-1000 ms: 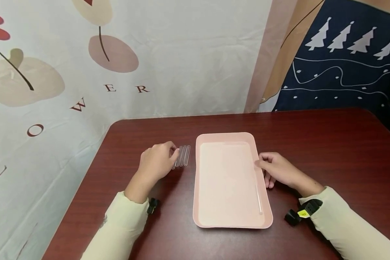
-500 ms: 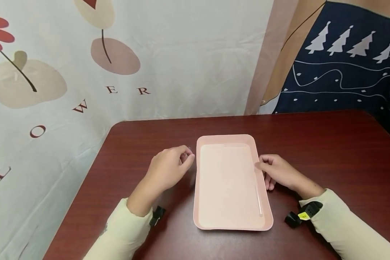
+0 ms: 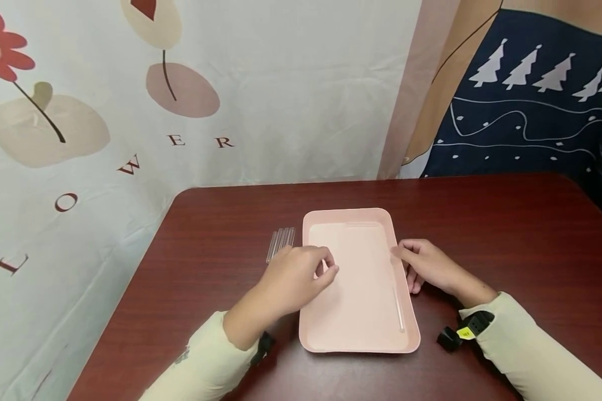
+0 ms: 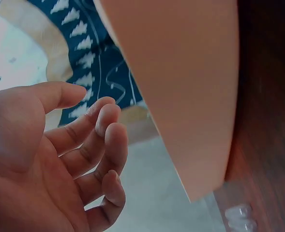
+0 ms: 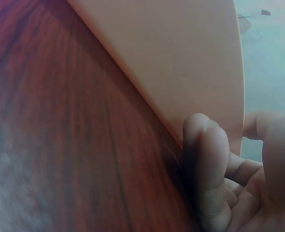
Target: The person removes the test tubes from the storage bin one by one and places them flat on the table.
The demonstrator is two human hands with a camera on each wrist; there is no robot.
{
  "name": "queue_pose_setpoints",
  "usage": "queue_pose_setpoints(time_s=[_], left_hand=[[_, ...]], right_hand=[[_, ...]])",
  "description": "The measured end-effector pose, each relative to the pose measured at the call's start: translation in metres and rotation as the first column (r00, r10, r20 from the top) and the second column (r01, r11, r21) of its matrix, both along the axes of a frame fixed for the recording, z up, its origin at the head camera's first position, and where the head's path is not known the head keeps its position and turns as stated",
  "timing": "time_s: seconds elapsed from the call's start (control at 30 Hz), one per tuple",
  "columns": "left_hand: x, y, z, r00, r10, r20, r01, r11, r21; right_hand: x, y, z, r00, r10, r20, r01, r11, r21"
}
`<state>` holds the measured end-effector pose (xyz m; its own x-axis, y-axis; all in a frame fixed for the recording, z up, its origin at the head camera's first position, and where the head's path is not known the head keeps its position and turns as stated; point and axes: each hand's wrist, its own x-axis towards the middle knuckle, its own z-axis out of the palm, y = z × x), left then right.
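Note:
A shallow pink tray [image 3: 353, 289] lies on the table, with a thin clear rod [image 3: 399, 309] along its right side and another [image 3: 363, 225] near its far edge. Over the tray's left part hovers my left hand [image 3: 298, 277]; its fingers are loosely bent, and in the left wrist view nothing shows between thumb and fingertips. My right hand [image 3: 428, 264] grips the right rim, thumb inside and fingers outside; in the right wrist view, fingers [image 5: 212, 159] lie against the outer wall. Several clear rods [image 3: 282, 238] lie left of the tray, partly behind my left hand.
The dark red wooden table [image 3: 215, 223] has a rounded far left corner. Behind it hang a pale cloth [image 3: 291, 100] with flowers and letters and a navy cloth [image 3: 522, 122] with white trees. A black wrist camera [image 3: 450, 338] sits beside my right wrist.
My left hand has moved right and nearer, from the left edge of the rods, across them, to above the tray. My right hand keeps its hold on the rim.

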<state>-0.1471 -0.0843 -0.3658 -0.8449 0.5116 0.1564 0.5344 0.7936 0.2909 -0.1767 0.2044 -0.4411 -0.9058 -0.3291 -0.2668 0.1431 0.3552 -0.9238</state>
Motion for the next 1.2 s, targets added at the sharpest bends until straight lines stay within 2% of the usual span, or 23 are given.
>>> queue_pose_setpoints(time_s=[0.2,0.4,0.6,0.77,0.93,1.2], left_hand=[[0.006,0.015,0.006,0.994,-0.11,-0.001,0.11,0.991,-0.077],[0.009,0.026,0.014,0.989,-0.15,0.005,0.149,0.976,-0.16],[0.01,0.042,0.019,0.981,-0.186,0.059,0.195,0.952,-0.234],[0.008,0.057,0.017,0.971,-0.193,0.141,0.229,0.924,-0.305],[0.006,0.073,0.012,0.954,-0.204,0.22,0.274,0.893,-0.358],[0.006,0.091,0.005,0.932,-0.212,0.294,0.318,0.868,-0.382]], right_hand=[[0.0,0.001,0.001,1.0,-0.004,0.01,0.004,1.0,-0.002],[0.001,0.002,0.001,1.0,0.002,0.009,-0.002,1.0,0.0],[0.001,0.001,0.001,1.0,-0.002,0.005,0.002,1.0,0.003],[0.002,0.001,0.001,1.0,-0.001,0.016,0.001,1.0,-0.015],[0.003,0.001,0.001,1.0,0.002,0.024,-0.001,1.0,-0.02],[0.001,0.001,0.0,1.0,0.009,0.017,-0.008,0.999,-0.033]])
